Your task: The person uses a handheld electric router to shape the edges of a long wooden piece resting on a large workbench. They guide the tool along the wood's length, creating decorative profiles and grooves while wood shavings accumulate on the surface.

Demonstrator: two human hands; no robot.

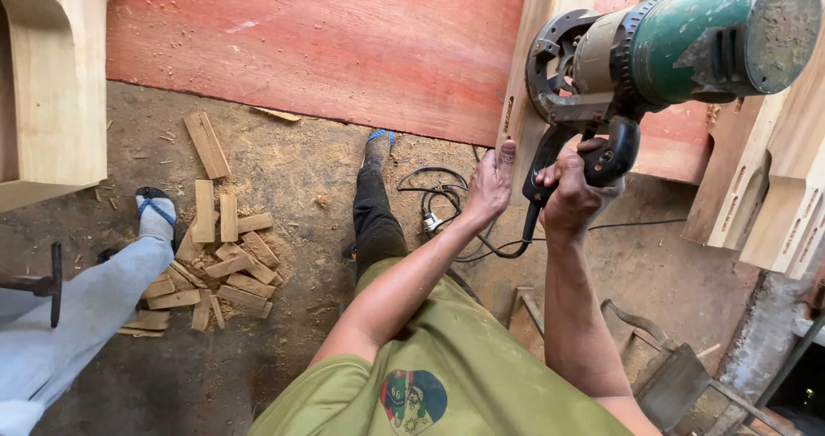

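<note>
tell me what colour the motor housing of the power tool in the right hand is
Green, scuffed and dusty, on the handheld power router gripped by the right hand; head view.

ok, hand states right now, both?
Left hand: open, fingers resting on the wooden piece.
Right hand: closed around the black handle of the green router.

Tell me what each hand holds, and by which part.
The right hand grips the green router by its black handle. The left hand holds nothing; it rests on the upright wooden board.
</note>
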